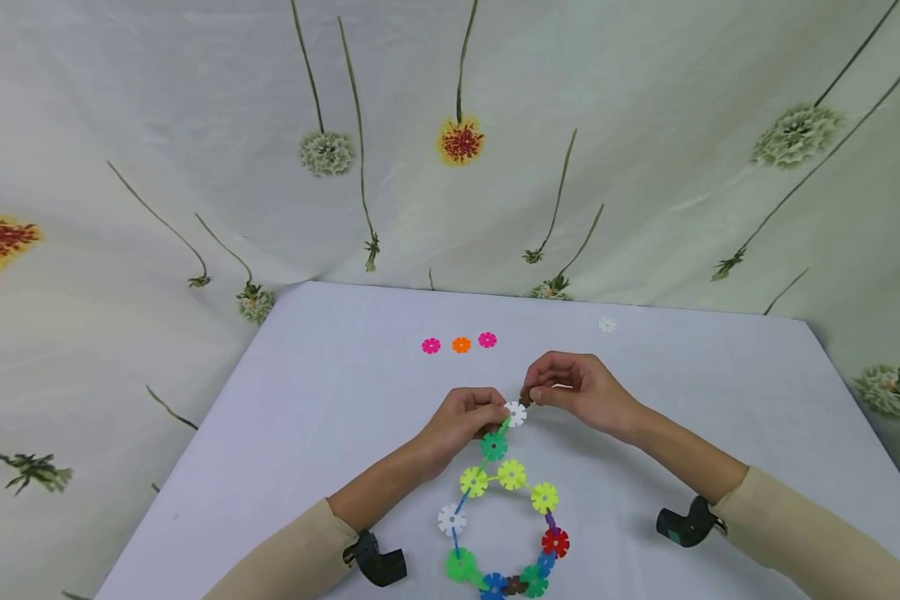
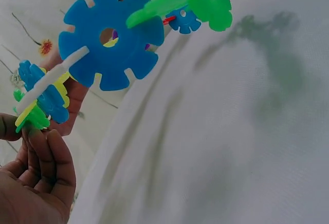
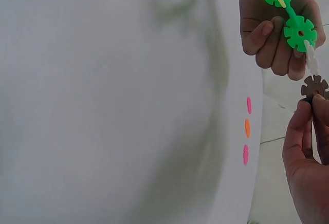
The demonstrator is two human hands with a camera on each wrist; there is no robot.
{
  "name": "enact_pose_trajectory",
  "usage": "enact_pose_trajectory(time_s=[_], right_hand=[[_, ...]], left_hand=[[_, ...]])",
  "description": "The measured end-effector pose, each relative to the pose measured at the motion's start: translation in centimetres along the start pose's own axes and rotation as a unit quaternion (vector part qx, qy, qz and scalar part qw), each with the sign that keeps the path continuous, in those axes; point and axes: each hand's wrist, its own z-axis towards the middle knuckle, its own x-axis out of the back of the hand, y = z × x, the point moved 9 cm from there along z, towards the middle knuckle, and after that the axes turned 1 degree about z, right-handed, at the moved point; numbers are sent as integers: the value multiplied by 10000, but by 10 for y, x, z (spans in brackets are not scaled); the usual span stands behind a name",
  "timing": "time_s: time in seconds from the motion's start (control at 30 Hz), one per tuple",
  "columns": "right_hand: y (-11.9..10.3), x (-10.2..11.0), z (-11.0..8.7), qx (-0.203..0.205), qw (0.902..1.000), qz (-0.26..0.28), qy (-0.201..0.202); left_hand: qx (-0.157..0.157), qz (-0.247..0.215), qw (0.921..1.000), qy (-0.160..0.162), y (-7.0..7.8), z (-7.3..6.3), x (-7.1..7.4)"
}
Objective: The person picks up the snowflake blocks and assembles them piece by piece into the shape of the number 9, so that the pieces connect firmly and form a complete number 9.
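Observation:
In the head view my left hand (image 1: 465, 421) pinches the end of a chain of notched plastic discs, at a green notched disc (image 3: 299, 33) beside a white disc (image 1: 515, 413). My right hand (image 1: 581, 392) holds a brown notched disc (image 3: 315, 87) between thumb and fingertips, its edge right at the white disc. Below, the chain runs through another green disc (image 1: 493, 446) into a ring with yellow (image 1: 511, 474), red (image 1: 555, 542) and blue discs. In the left wrist view a blue disc (image 2: 113, 39) hangs close to the camera, and my left fingers (image 2: 56, 157) grip the chain beyond.
Toward the table's far edge lie two pink discs (image 1: 431, 346) with an orange disc (image 1: 461, 345) between them. A loose white disc (image 1: 607, 325) lies farther right. Behind the white table (image 1: 330, 358) hangs a flower-printed cloth (image 1: 495, 200). The ring's lower part reaches the bottom of the head view.

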Motion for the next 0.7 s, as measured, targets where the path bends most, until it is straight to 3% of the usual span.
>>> enact_pose_trajectory(time_s=[0.3, 0.7], right_hand=[[-4, -5, -2, 36, 10000, 16, -26], [-16, -6, -8, 682, 9972, -274, -113]], left_hand=[[-53, -5, 10000, -73, 2, -2, 0], [-418, 159, 9982, -394, 14, -6, -7]])
